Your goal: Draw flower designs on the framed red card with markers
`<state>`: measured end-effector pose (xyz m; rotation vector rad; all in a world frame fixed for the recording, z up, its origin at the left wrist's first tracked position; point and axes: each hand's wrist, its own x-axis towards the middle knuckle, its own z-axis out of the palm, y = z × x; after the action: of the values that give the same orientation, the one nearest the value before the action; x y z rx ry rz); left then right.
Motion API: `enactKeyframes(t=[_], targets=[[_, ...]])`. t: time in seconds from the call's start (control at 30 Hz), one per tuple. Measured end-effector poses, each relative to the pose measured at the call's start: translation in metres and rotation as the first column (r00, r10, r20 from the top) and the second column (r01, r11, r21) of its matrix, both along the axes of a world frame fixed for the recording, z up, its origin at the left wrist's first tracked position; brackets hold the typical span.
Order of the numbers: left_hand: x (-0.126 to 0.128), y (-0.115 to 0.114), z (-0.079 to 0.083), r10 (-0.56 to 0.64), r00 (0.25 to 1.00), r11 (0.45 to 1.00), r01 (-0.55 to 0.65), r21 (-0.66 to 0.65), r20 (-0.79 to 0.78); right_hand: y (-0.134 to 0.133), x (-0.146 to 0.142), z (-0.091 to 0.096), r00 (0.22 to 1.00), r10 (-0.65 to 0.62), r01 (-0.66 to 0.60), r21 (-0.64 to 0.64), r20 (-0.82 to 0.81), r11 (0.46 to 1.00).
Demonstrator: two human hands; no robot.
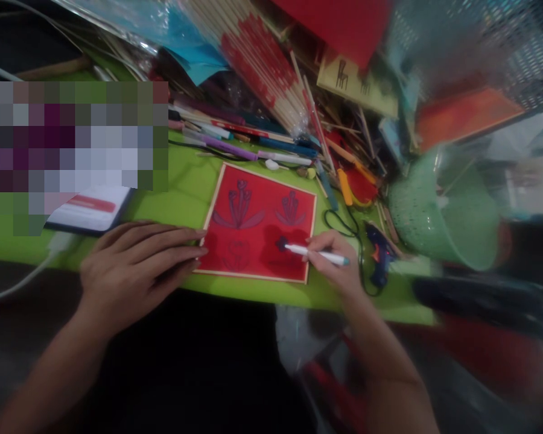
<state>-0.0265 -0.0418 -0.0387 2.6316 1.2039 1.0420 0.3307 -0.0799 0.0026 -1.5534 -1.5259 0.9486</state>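
Note:
A red square card [266,199] with thin pale strips along its edges lies on the green table. Purple flower drawings mark its upper half, a fainter outline shows at lower left, and a small dark flower shape sits at lower right. In my right hand [337,256] is a white marker [319,254] with a teal end, its tip at that dark flower. My left hand [140,259] lies flat with fingers stretched out, fingertips on the card's left edge.
Pens and markers [235,144] crowd the area behind the card. Bundled red-and-pale sticks [257,54] lie farther back. To the right are orange-handled scissors [345,185], a dark blue glue gun [380,256] with its cord and a green basket [443,211]. A phone [90,208] with a white cable lies left.

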Motion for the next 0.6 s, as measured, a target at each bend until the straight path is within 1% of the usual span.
enactKeyframes(t=[0.13,0.3,0.6], targets=[[-0.0002,-0.0004,0.0006,0.0,1.0,1.0,0.0,0.003,-0.006,-0.0004,-0.001,0.0013,1.0,-0.003,0.003,-0.027,-0.002,1.0],[0.0001,-0.0003,0.0011,-0.002,1.0,1.0,0.002,0.01,-0.005,-0.0013,-0.0002,-0.0003,1.0,0.015,-0.015,0.001,-0.012,1.0],[0.0002,-0.0002,0.0005,-0.014,1.0,1.0,0.014,0.019,-0.017,-0.0005,-0.0009,0.0017,1.0,0.017,-0.017,0.003,-0.019,1.0]])
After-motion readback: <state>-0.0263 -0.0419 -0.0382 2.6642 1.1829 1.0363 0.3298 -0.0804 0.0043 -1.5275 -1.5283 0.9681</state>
